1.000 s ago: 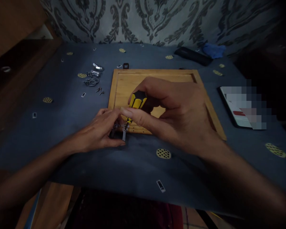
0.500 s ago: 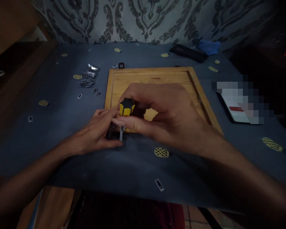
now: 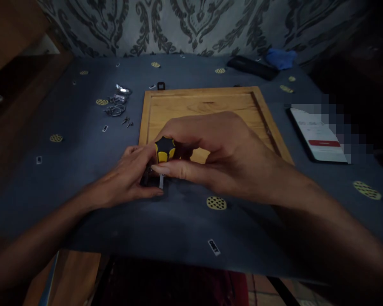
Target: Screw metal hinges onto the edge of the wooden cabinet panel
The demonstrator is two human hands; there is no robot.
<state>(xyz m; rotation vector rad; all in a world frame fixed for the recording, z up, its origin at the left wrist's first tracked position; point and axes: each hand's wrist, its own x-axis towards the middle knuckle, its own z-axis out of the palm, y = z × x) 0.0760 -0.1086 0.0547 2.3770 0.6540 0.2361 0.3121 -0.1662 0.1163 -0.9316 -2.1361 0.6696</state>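
My right hand (image 3: 223, 153) grips a screwdriver (image 3: 164, 148) by its short black and yellow handle, thumb and fingers pressed round it. The handle stands nearly upright at the near left corner of a framed wooden panel (image 3: 207, 95); its tip is hidden. My left hand (image 3: 130, 174) is curled about a small metal latch (image 3: 161, 182) at that corner, fingers on the far side and thumb on the near side. Much of the latch is covered by my hands, so its seating on the wood cannot be made out.
Several metal latches (image 3: 116, 100) and a few small screws (image 3: 127, 122) lie left of the panel. To the right is a phone (image 3: 319, 136). A black case (image 3: 252, 68) and a blue cloth (image 3: 281, 58) lie at the back of the blue patterned tablecloth (image 3: 83, 170).
The screwdriver handle has tilted, showing more of its end, and sits slightly lower and left. My right hand has shifted slightly with it. My left hand stays in place.
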